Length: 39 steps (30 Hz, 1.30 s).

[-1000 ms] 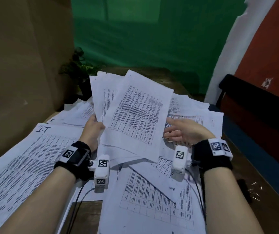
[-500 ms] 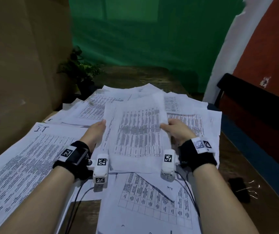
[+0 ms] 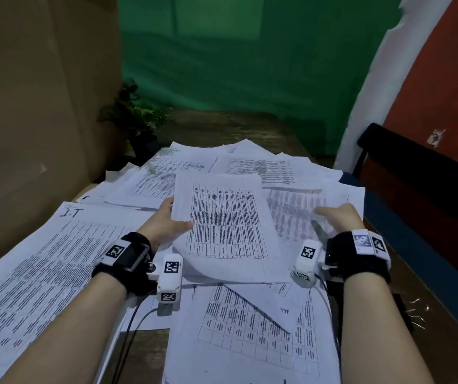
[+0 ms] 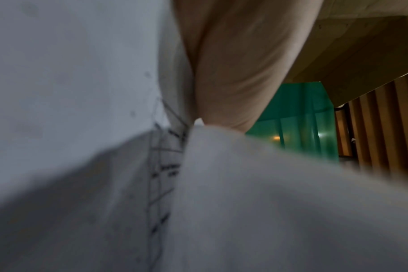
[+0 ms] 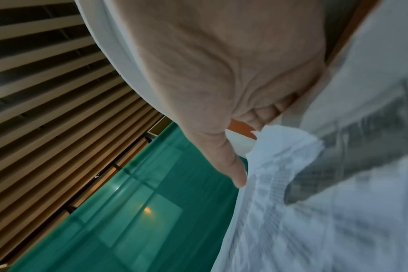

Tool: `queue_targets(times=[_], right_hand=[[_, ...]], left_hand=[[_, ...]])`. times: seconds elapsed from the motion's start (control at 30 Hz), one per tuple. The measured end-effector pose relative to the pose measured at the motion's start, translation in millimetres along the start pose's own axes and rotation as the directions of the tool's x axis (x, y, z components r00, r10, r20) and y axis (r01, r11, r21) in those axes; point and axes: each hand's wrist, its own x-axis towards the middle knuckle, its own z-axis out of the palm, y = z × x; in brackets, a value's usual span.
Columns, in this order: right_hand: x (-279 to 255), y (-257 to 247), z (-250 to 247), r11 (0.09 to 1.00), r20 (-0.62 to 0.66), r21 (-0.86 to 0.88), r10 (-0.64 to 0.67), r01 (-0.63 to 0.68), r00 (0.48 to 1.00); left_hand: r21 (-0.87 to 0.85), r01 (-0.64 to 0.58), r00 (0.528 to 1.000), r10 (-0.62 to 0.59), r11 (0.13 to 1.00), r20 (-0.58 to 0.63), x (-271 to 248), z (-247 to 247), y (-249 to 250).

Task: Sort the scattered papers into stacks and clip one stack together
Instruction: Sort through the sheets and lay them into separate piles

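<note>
Printed table papers [image 3: 223, 223] lie scattered, overlapping, one sheaf raised.

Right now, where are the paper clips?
In the head view, the loose paper clips lie on the bare wooden table at the right edge, beside the right forearm, clear of the papers.

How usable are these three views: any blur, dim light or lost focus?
Head view: dim but sharp; table print on the held sheet shows, with the right hand slightly smeared. Left wrist view: soft throughout, paper close and defocused. Right wrist view: streaky motion blur on the paper, the thumb clearer.
</note>
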Motion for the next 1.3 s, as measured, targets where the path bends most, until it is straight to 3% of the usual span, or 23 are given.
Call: queue_targets(times=[0.13, 0.2, 0.27, 0.33, 0.47, 0.57, 0.63, 0.7, 0.8, 0.9, 0.97, 1.03, 1.1, 1.13, 1.2, 1.27, 1.3], right_hand=[[-11, -6, -5, 0.991, 0.153, 0.07, -0.12, 0.11, 0.981], [-10, -6, -7, 0.964, 0.04, 0.167, -0.215, 0.205, 0.976], [-13, -11, -11, 0.948, -0.135, 0.068, -0.3, 0.311, 0.944], [-14, -15, -10, 0.936, -0.229, 0.043, -0.331, 0.349, 0.915], [-11, -13, -4, 0.967, -0.198, -0.007, -0.251, 0.255, 0.947], [-10, -12, -7, 0.982, -0.206, -0.059, -0.19, 0.182, 0.96], [-12, -12, -9, 0.979, -0.138, -0.118, -0.183, 0.168, 0.973], [-9, -8, -5, 0.974, 0.023, -0.183, -0.134, 0.136, 0.991], [-8, -6, 4, 0.964, 0.174, -0.232, -0.09, 0.129, 0.981], [-9, -13, 20, 0.953, 0.418, -0.21, -0.114, 0.218, 0.901], [-9, -17, 31, 0.958, 0.462, -0.086, -0.205, 0.274, 0.863], [-13, -20, 31, 0.955, 0.282, 0.07, -0.295, 0.287, 0.913], [-17, -24, 19, 0.936, -0.034, 0.135, -0.325, 0.326, 0.945], [-22, -28, 11, 0.922, -0.213, 0.127, -0.336, 0.367, 0.917], [-30, -31, -4, 0.885, -0.491, 0.131, -0.334, 0.447, 0.805], [-32, -31, -10, 0.829, -0.632, 0.221, -0.28, 0.514, 0.723], [-32, -32, -11, 0.801, -0.649, 0.281, -0.247, 0.529, 0.72]], left_hand=[[0.062, -0.071, 0.975, 0.083, 0.996, -0.207, 4, -4, -2], [0.046, -0.086, 0.961, 0.095, 0.995, -0.259, 8, -7, -6], [0.015, -0.082, 0.959, 0.083, 0.997, -0.272, 9, -8, -8], [0.013, -0.061, 0.961, 0.062, 0.998, -0.269, 9, -8, -8], [0.0, -0.049, 0.942, 0.046, 0.999, -0.333, 10, -6, -7], [-0.099, -0.148, 0.903, 0.094, 0.984, -0.419, 10, -9, -4], [-0.14, -0.176, 0.882, 0.093, 0.974, -0.461, 10, -13, -6], [-0.167, -0.184, 0.876, 0.084, 0.969, -0.475, 12, -16, -9], [-0.222, -0.183, 0.876, 0.057, 0.958, -0.479, 11, -15, -7], [-0.279, -0.184, 0.881, 0.032, 0.942, -0.471, 8, -14, -3], [-0.28, -0.184, 0.887, 0.037, 0.942, -0.459, 5, -12, 0], [-0.287, -0.167, 0.896, 0.024, 0.943, -0.444, 4, -13, 0], [-0.293, -0.15, 0.901, 0.009, 0.944, -0.433, 2, -13, 3], [-0.286, -0.14, 0.91, 0.009, 0.948, -0.414, 0, -11, 4], [-0.241, -0.096, 0.941, 0.009, 0.966, -0.338, 1, -5, 5], [-0.149, -0.036, 0.968, -0.003, 0.988, -0.252, 1, 0, 5], [-0.101, 0.002, 0.976, -0.024, 0.995, -0.215, 0, 1, 5]])
